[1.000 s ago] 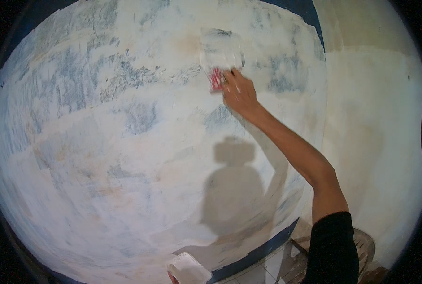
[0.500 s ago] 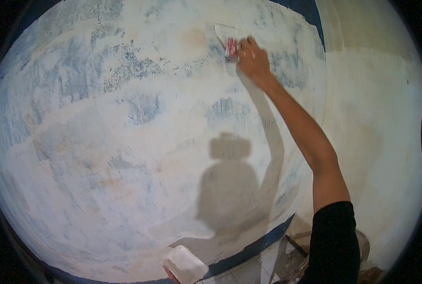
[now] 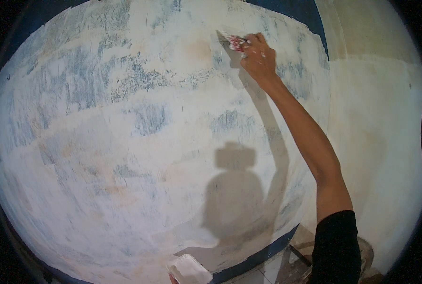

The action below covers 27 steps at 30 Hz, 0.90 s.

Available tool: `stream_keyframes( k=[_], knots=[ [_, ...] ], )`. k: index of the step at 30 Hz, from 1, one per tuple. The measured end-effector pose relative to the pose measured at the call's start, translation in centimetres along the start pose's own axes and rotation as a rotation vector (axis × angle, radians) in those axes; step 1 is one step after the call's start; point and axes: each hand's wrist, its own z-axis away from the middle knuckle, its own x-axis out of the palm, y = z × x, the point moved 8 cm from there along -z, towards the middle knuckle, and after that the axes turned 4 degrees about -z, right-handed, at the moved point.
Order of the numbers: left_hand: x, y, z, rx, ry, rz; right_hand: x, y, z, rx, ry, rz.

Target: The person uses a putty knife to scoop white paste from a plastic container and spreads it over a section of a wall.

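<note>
My right hand (image 3: 259,57) is raised high on the wall, closed round a putty knife (image 3: 237,43) with a red, white-smeared handle. The knife's blade is hard to make out against the wall, and white smears show on my fingers. In front of me the blue wall (image 3: 147,118) is coated unevenly in white, with blue patches showing through. Low at the bottom edge my left hand (image 3: 173,279), mostly out of view, grips a white plastic tub (image 3: 193,270) by its side. How full the tub is I cannot tell.
At the right a cream side wall (image 3: 371,118) meets the coated wall in a corner. Bare blue borders (image 3: 267,253) run along the coating's bottom and top. A stool-like thing (image 3: 364,255) stands on the tiled floor (image 3: 267,270), partly behind my sleeve.
My right hand has turned, so the putty knife's handle now lies nearer to level and its blade shows less. The tub sits slightly lower in view, as does the whole wall.
</note>
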Motion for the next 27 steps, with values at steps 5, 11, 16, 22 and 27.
stream_keyframes(
  k=[5, 11, 16, 22, 27],
  knots=[
    [-0.4, 0.8, 0.3, 0.030, 0.011, 0.013, 4.2, -4.3, 6.8, -0.160, 0.113, 0.023],
    [-0.6, 1.4, 0.5, 0.050, 0.011, 0.012, -0.6, -6.4, 14.0, -0.065, -0.315, -0.227],
    [0.4, 2.1, 0.0, 0.073, -0.012, -0.067, -3.2, -2.6, 3.9, -0.040, 0.157, 0.146],
    [4.8, 6.4, 0.8, 0.536, 0.066, -0.803, 1.4, -4.0, -0.9, 0.015, -0.133, -0.051],
    [14.9, 6.5, 4.1, 1.452, 0.314, -2.071, 0.4, -8.3, 10.4, -0.168, -0.208, -0.086]
  ],
)
